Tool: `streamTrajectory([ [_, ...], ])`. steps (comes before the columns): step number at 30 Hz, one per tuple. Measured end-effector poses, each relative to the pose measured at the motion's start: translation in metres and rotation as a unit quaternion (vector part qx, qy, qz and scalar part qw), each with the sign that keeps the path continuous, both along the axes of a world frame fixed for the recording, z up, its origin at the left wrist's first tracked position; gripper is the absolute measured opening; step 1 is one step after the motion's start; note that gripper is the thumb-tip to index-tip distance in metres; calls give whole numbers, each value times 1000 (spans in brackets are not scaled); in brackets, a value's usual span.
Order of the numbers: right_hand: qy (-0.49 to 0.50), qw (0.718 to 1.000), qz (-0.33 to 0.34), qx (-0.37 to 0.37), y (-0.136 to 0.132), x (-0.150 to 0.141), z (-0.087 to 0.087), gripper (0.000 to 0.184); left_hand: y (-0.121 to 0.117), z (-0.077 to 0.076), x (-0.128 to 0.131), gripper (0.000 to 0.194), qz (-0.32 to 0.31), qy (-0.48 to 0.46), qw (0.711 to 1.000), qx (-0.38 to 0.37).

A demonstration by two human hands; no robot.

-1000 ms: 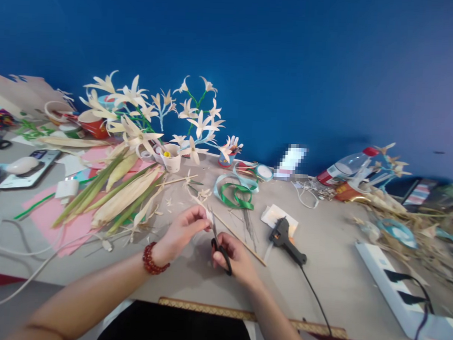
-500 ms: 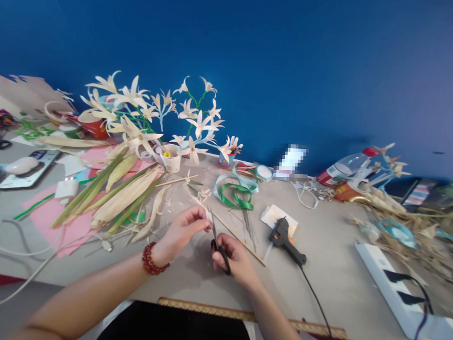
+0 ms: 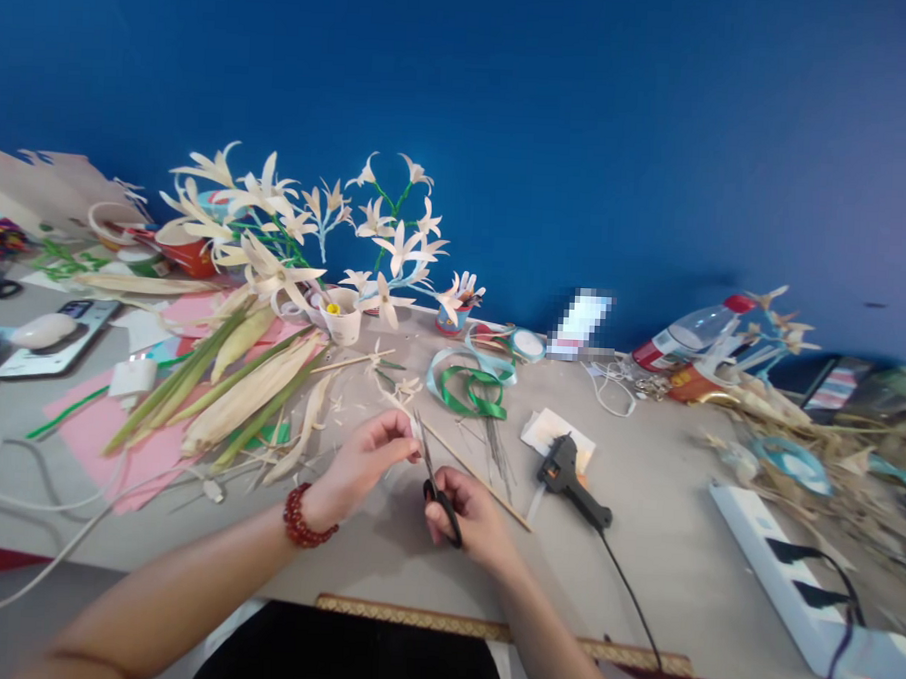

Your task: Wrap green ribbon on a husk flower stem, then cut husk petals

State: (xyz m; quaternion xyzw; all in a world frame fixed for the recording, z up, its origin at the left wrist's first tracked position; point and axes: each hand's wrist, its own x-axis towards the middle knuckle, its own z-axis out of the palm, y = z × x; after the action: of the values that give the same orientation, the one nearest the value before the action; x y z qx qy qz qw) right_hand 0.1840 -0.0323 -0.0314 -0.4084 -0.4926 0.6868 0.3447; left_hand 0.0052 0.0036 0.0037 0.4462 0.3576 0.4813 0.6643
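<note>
In the head view my right hand [image 3: 469,515] grips a pair of scissors [image 3: 444,509] by its black handles, blades pointing up and away from me. Close to the blades, my left hand [image 3: 373,454] is closed in a pinch of thumb and fingers. What it pinches is too small to make out. A thin wooden stick [image 3: 481,473] lies on the table just beyond both hands. Pale scraps [image 3: 402,387] are scattered near my left fingertips. Left of that hand lie corn husks [image 3: 251,401], some cream and some green.
A black glue gun [image 3: 574,480] rests on a white pad, its cord running to the front edge. Husk flowers [image 3: 401,245] stand in cups at the back. Green ribbon [image 3: 477,393] lies mid-table. A power strip [image 3: 769,584] and a bottle [image 3: 683,332] are at right.
</note>
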Motion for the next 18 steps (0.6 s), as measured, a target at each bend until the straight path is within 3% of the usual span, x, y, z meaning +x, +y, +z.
streamTrajectory([
  [18, 2, 1000, 3, -3, 1, 1, 0, 54, 0, 11, -4, 9, -14, 48, 999, 20],
])
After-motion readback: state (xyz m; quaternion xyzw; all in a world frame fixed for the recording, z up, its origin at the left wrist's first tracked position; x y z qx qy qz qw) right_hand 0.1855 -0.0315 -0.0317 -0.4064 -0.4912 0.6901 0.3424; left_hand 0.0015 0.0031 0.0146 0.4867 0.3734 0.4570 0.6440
